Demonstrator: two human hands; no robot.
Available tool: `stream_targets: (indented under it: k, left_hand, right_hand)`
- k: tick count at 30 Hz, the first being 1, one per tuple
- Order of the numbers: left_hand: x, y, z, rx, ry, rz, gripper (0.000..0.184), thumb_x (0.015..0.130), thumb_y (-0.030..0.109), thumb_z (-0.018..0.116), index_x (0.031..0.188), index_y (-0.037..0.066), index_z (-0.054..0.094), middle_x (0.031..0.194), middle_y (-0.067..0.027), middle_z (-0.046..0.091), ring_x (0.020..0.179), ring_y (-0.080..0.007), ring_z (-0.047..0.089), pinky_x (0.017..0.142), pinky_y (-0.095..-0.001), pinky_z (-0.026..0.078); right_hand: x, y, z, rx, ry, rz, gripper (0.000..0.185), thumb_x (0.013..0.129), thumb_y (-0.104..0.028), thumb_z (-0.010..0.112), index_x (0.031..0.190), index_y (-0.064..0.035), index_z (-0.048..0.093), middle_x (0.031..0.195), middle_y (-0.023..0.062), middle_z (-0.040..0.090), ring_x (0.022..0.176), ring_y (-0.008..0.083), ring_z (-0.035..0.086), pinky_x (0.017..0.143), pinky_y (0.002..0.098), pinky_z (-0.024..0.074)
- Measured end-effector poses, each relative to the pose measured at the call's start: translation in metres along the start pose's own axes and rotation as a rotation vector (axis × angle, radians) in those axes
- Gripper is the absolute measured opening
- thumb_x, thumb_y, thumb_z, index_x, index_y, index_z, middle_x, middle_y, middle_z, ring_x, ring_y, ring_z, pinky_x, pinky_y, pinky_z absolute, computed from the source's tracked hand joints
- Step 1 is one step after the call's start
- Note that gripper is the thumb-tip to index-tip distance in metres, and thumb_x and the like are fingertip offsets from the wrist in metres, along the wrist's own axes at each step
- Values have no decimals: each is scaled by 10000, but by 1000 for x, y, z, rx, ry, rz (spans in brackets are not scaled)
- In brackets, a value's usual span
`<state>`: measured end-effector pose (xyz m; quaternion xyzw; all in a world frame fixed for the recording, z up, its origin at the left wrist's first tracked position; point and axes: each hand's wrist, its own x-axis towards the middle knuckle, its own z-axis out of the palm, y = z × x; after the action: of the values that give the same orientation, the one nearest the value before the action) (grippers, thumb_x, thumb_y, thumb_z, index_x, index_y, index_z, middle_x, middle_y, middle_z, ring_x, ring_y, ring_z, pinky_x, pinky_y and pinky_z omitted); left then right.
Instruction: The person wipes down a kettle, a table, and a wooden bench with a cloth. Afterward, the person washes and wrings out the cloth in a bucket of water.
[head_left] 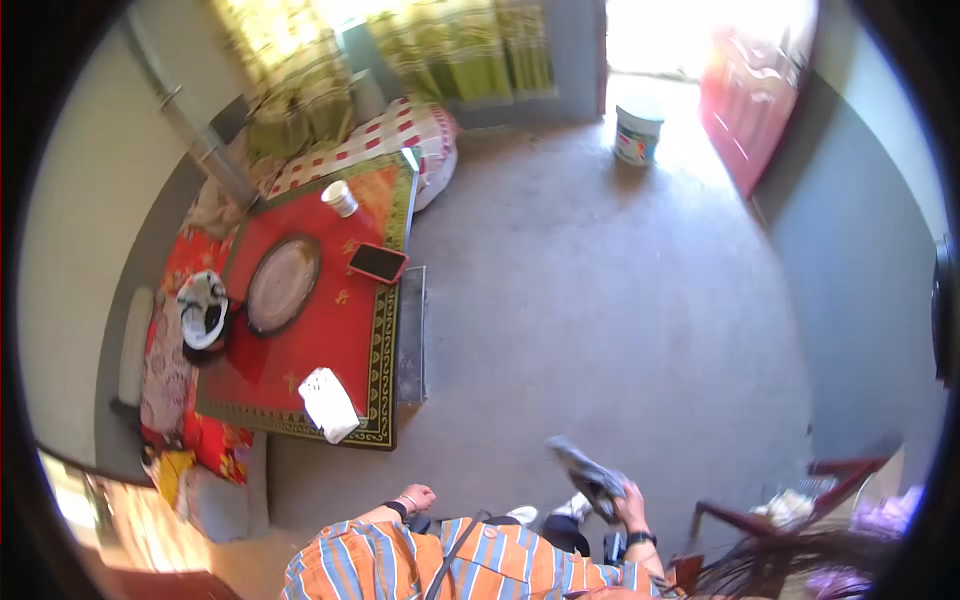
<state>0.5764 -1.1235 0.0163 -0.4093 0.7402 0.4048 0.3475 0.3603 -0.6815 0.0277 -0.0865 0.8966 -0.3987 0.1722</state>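
My right hand (pixel 632 503) is closed on one end of a grey cloth (pixel 588 474), which hangs out to the left over the floor and is somewhat blurred. A dark band circles that wrist. At the lower middle, my left hand (pixel 418 497) is curled into a loose fist with nothing seen in it. The red table (pixel 300 370) with a patterned dark border stands ahead of the left hand, apart from it. A white packet (pixel 329 405) lies at its near edge. Farther back are a round tray (pixel 284 286), a phone (pixel 378 263) and a paper cup (pixel 340 198).
A white bucket (pixel 638 133) stands by the open red door (pixel 757 100). Bedding (pixel 200 390) and a white cap-like item (pixel 204 310) are left of the table. A dark red frame (pixel 850 475) stands at lower right. Grey floor (pixel 600 300) stretches between table and right wall.
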Motion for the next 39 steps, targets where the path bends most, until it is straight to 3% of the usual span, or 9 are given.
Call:
stream_targets:
  k: [3,9,16,25,30,32,36,37,39]
  left_hand:
    - [4,12,5,-134,76,-17,150,729,173,518,768,74,624,626,-40,610,545,-132,581,520,-276,482]
    - [16,111,9,-383,247,70,174,729,213,510,761,77,614,614,-42,603,544,-139,581,515,-283,470]
    - [-12,236,-1,-310,298,274,197,733,206,497,809,62,609,656,-60,614,571,-147,585,560,-294,474]
    - [21,188,-1,-509,387,-113,152,725,206,518,720,87,614,609,-45,602,551,-144,583,547,-277,474]
    - [42,200,-16,-57,345,-119,203,617,233,611,777,111,641,769,-74,638,715,-213,603,681,-324,478]
    - [74,212,-38,611,207,164,212,648,248,550,769,102,644,800,-116,622,718,-265,596,660,-347,474]
    - [90,289,-115,180,316,-33,173,681,205,533,757,109,654,822,-89,630,776,-257,604,673,-348,494]
    - [100,299,-131,-420,343,-208,182,696,206,502,752,112,647,804,-104,627,744,-261,605,642,-349,482]
    - [119,320,-164,-356,519,-62,194,710,190,471,767,115,640,774,-118,623,714,-260,603,624,-349,470]
  right_hand:
    - [-60,125,-50,-34,42,355,335,690,-168,540,970,17,549,950,230,544,915,379,500,790,400,408]
    - [-33,159,-148,-140,-75,622,339,695,-178,546,968,22,545,943,233,543,906,382,502,782,401,408]
    - [150,96,-211,-164,-125,297,344,699,-189,553,966,28,541,935,236,543,896,385,503,774,403,408]
    - [364,-5,-205,-50,-247,-213,323,725,-179,561,957,42,525,893,224,547,837,371,522,720,387,412]
    - [455,-43,-193,-92,-413,-192,299,727,-160,521,946,43,526,900,230,558,830,366,526,721,381,413]
    - [482,-67,-196,-198,-453,-105,303,729,-168,513,946,43,529,894,227,562,830,359,530,723,380,413]
    - [535,-102,-213,-344,-493,15,312,731,-183,497,945,42,534,882,222,570,830,345,538,729,379,413]
    - [548,-108,-217,-363,-496,35,314,732,-186,493,944,41,536,880,221,572,830,341,540,730,379,413]
    - [564,-108,-230,-368,-497,79,320,733,-194,485,944,41,539,874,218,576,830,334,543,733,378,413]
